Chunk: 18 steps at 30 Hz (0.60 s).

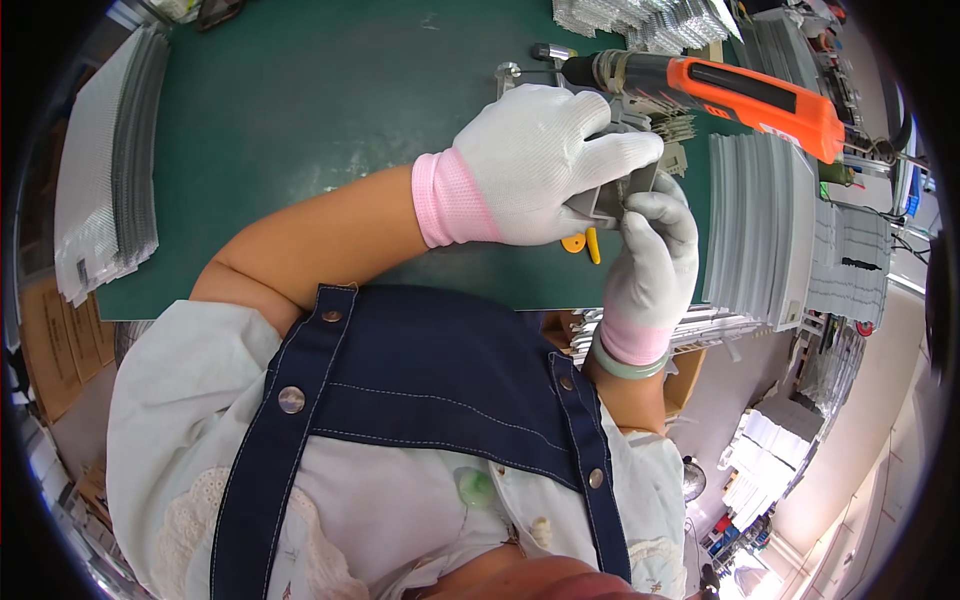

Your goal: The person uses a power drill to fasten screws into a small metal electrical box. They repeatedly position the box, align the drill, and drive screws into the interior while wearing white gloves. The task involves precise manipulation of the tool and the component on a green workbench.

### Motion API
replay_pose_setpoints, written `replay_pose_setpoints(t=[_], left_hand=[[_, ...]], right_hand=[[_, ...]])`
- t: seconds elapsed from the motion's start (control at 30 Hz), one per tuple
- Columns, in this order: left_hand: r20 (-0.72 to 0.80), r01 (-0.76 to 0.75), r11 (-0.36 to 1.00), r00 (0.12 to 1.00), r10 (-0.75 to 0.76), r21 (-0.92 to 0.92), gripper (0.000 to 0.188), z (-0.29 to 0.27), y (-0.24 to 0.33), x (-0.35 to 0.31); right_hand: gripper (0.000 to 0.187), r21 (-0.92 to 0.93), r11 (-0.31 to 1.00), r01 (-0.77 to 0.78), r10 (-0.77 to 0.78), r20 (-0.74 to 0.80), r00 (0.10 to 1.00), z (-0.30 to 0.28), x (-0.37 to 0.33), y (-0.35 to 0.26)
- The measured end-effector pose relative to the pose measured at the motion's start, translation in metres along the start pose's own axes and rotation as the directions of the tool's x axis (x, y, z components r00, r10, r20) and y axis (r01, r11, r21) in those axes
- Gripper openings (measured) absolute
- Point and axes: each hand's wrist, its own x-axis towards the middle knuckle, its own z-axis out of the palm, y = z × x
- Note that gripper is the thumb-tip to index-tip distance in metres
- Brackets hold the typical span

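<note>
Both my hands wear white gloves with pink cuffs. My left hand (pixel 545 165) and my right hand (pixel 658 235) meet over the right part of the green table, closed on one small grey channel-shaped part (pixel 603 203). Left fingers reach across its top; the right thumb and fingers pinch its near right end. Much of the part is hidden by the gloves. Just beyond the hands hangs an orange and black power screwdriver (pixel 750 97), its bit pointing left. A small metal fitting (pixel 508 76) is near the bit's tip. Two small yellow pieces (pixel 594 246) lie below the hands.
Stacked grey-white panels (pixel 755 225) stand at the table's right edge, with more panels (pixel 115 160) at the left edge. Silvery ribbed pieces (pixel 640 18) are piled at the far right. Several small grey parts (pixel 672 158) lie behind my right hand on the green table (pixel 300 90).
</note>
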Motion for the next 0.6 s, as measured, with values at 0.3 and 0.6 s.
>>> replay_pose_setpoints(t=[0.3,0.6], left_hand=[[0.054,0.052,0.998,0.997,-0.05,-0.047,0.07,-0.008,0.009,0.001],[0.226,0.011,0.934,0.971,0.075,-0.357,0.08,-0.015,0.076,0.008]], right_hand=[[0.042,0.231,0.972,0.048,-0.007,-0.175,0.984,-0.013,0.018,-0.012],[0.032,-0.16,0.962,0.221,-0.231,-0.046,0.972,-0.018,0.018,-0.068]])
